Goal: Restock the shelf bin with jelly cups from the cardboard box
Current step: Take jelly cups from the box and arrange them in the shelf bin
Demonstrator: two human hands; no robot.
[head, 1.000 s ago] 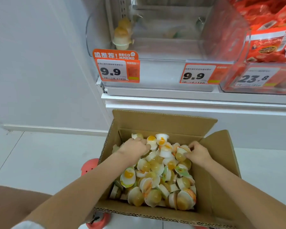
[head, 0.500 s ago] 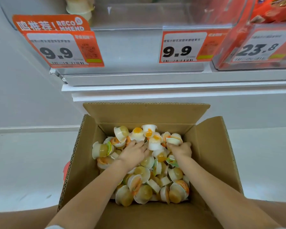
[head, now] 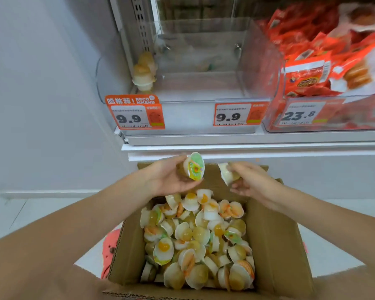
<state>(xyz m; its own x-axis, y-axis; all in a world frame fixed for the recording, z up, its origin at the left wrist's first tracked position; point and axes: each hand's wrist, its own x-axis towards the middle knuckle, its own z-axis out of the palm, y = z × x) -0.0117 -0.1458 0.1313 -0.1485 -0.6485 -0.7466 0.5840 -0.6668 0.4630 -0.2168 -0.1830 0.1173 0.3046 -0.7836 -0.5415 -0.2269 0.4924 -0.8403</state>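
Note:
An open cardboard box on the floor holds several jelly cups. My left hand is raised above the box's far end and grips a jelly cup with a green printed lid. My right hand is beside it and holds a pale jelly cup. Above, the clear shelf bin is nearly bare, with two or three jelly cups stacked in its left corner.
Orange price tags reading 9.9 hang on the bin's front. A bin of red snack packets stands to the right. A white shelf ledge juts out between box and bin. A red stool shows under the box.
Both hands have come up out of the box, each holding a jelly cup taken from the pile. The camera has tilted up toward the shelf bin.

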